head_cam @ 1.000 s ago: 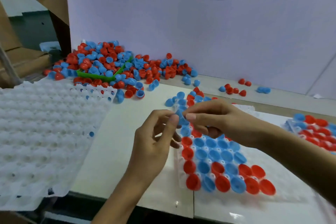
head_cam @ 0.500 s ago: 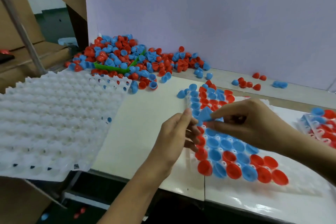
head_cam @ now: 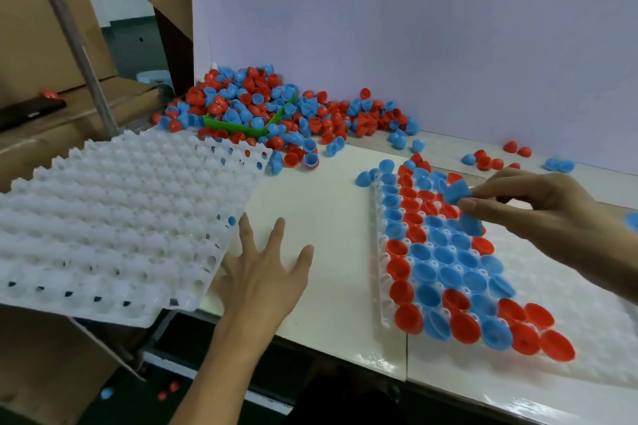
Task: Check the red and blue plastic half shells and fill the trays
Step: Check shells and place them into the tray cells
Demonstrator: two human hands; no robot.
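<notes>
My worry from here is the blue half shell pinched at the fingertips of my right hand: the hold looks light, high above the partly filled tray, so I judge it could slip and knock seated shells out of their cups, or land tilted in a cup. A second blue shell sits just under the same fingers; I cannot tell whether it is held or lying on the tray. My left hand is empty, fingers spread flat, over the tabletop at the edge of the empty white tray, which overhangs the tabletop's front edge and might tip if nudged. The working tray holds red and blue shells, open side up, along its left columns and near rows, with cups to the right unfilled. A green bin at the back is buried in the loose pile of shells, which spills onto the tabletop around it.
</notes>
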